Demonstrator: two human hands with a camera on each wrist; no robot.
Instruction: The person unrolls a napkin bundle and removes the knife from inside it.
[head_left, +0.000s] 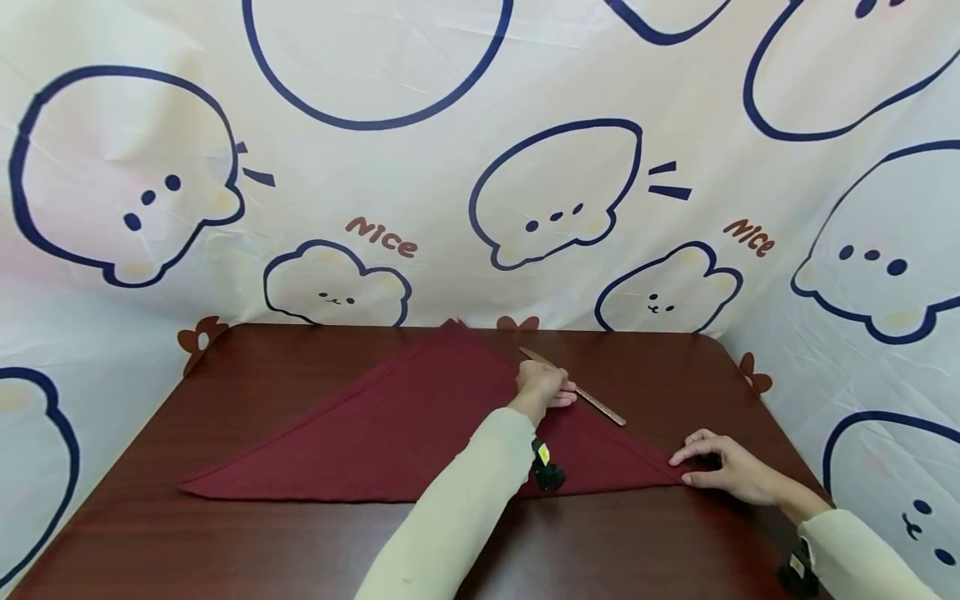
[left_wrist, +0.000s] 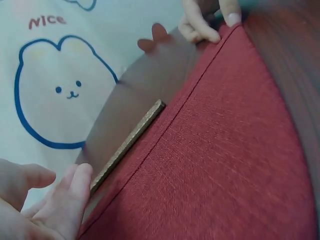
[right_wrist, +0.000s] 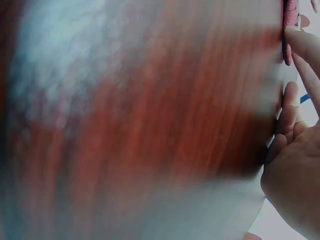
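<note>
A dark red cloth, folded into a wide triangle, lies on the table with its point at the far side. Along its right slanting edge rests a thin, brown, ruler-like strip. My left hand is at that edge, partway along the strip. Its fingers reach out beside the strip in the left wrist view, thumb held apart. At the right corner of the cloth, my right hand pinches the tip between thumb and fingers. A small end of the red cloth shows under the right thumb in the right wrist view.
The glossy brown wooden table runs back to a pale printed curtain with blue cartoon outlines, which also hangs along both sides. Black wrist cameras are strapped over the cream sleeves.
</note>
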